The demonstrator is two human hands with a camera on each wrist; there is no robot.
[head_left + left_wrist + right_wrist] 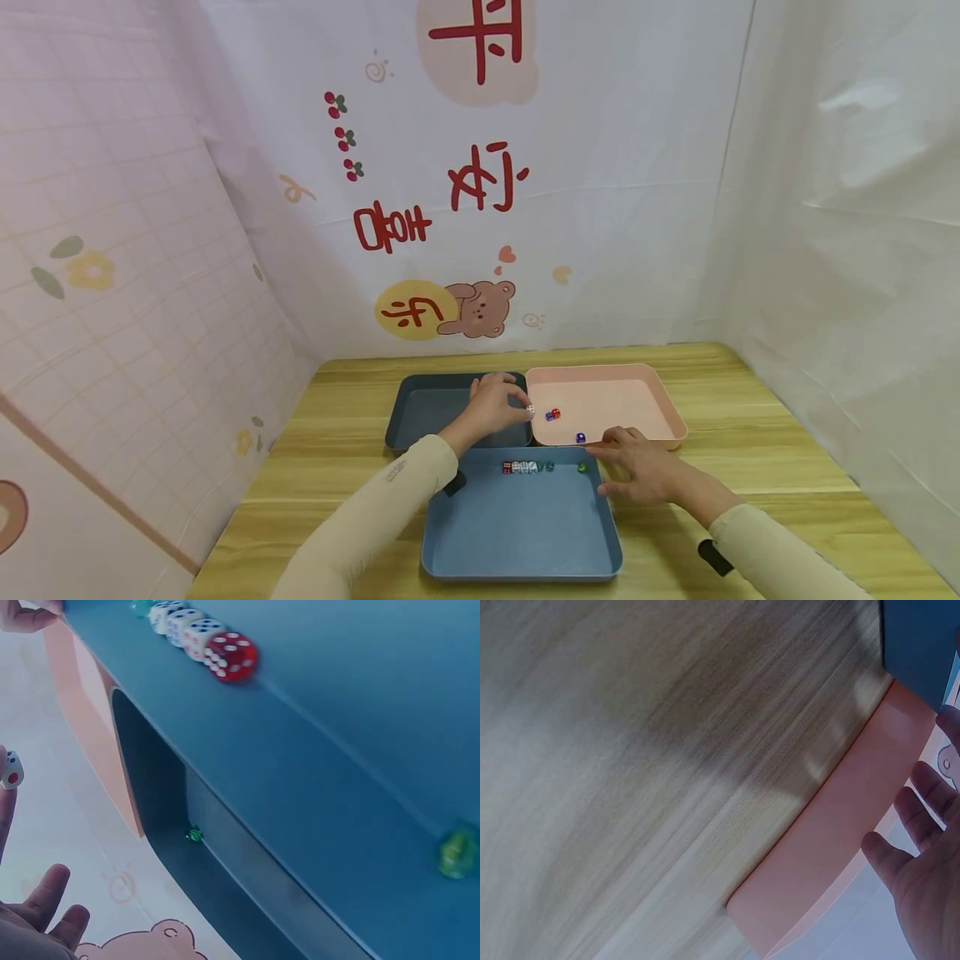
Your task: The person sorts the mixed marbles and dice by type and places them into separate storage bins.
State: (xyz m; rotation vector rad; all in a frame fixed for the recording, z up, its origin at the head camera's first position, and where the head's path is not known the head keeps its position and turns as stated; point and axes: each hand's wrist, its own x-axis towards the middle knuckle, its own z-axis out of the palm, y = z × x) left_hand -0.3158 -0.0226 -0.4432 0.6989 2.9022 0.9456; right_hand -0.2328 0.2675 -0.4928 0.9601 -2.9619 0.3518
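Note:
My left hand [491,408] pinches a white die [530,409] between thumb and finger, over the left edge of the pink tray [611,400]. Inside that tray sit a red die [556,413] against a blue one, and another blue die [581,437] nearer the front. My right hand [641,471], its fingers loosely spread, hovers by the corner where the pink and blue trays meet; contact with the rims is unclear. Along the back of the blue tray [525,533] runs a row: a red die [231,657], several white dice [524,467] and green ones [550,467]. Apart from them lies a yellow-green die [581,468].
A dark teal tray [420,408] stands behind the blue tray, left of the pink one. In the left wrist view it contains a green die [194,834]. The trays rest on a wood-grain table [337,417], with printed white cloth [615,208] hanging around it.

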